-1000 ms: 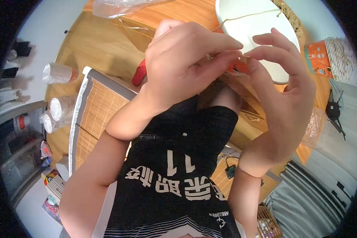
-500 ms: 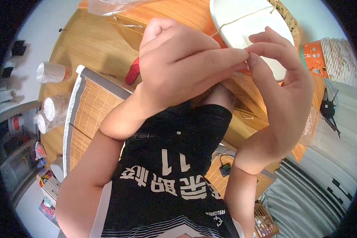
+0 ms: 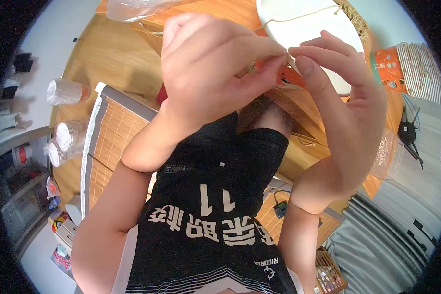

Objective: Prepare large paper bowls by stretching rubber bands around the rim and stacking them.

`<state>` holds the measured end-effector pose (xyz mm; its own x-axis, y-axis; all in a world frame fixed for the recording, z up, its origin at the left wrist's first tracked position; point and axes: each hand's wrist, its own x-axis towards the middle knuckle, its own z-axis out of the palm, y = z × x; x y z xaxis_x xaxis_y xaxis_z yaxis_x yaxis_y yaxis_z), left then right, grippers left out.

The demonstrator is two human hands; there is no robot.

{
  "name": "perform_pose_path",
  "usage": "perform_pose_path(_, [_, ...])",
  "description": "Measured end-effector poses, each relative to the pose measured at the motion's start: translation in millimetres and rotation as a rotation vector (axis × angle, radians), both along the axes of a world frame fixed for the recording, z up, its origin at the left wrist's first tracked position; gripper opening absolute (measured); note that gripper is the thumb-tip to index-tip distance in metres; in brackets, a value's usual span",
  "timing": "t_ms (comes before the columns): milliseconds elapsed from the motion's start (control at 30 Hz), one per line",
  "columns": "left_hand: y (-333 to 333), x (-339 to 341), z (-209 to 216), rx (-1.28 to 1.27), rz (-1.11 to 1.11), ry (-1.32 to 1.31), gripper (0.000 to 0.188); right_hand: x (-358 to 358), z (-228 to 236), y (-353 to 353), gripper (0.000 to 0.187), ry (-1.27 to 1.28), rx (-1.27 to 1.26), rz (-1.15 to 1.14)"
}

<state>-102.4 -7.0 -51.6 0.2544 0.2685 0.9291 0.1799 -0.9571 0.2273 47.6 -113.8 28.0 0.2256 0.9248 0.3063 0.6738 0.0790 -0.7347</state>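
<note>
Crossing the white oval tray (image 3: 299, 32), twine (image 3: 279, 19) slants toward the nearer left hand (image 3: 206, 68), fingertips pressed together, hold unclear, the right hand's (image 3: 350, 100) thumb and forefinger parted.

"What does the upper edge crop?"

"The board (image 3: 299, 29), and the bag (image 3: 137, 10) left of it."

"And by the board's lower rim?"

"The left hand (image 3: 210, 73) partly hides an orange thing (image 3: 293, 78); anything between it and the right hand (image 3: 350, 103) is too small to tell."

A thin tan cord (image 3: 299, 16) runs across the white, round-edged piece (image 3: 306, 35)
</note>
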Motion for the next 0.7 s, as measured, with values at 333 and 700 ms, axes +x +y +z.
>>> perform_pose_path(333, [-12.2, -22.7, 80.7, -0.386, 0.113, 0.483, 0.019, -8.9, -4.7, 0.7, 0.012, -0.284, 0.077, -0.03])
perform_pose_path(700, [-0.2, -19.2, 93.5, -0.211, -0.028, 0.639, 0.012, 3.1, -17.1, -6.6, 0.011, -0.462, 0.201, -0.005])
